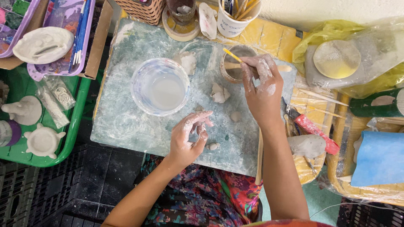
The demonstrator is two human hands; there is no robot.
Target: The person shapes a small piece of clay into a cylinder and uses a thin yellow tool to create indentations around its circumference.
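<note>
Right hand point(261, 86) pinched on a yellow-handled brush point(232, 55), long axis slanting far-left over the small brown cup point(236, 63). Left hand point(190, 136), nearer, fingers curled around a clay bit point(203, 122) above the surface point(126, 126).

On the board point(126, 126) there is one clear bowl point(160, 86) of cloudy water and one small cup point(235, 63) at the far side. Three bigger clay lumps point(219, 93) and two small clay balls point(213, 146) lie near. Two hands are there, left hand point(189, 138) and right hand point(261, 90). At the left, three white clay figures point(25, 110) stand in one green tray point(78, 122).
</note>
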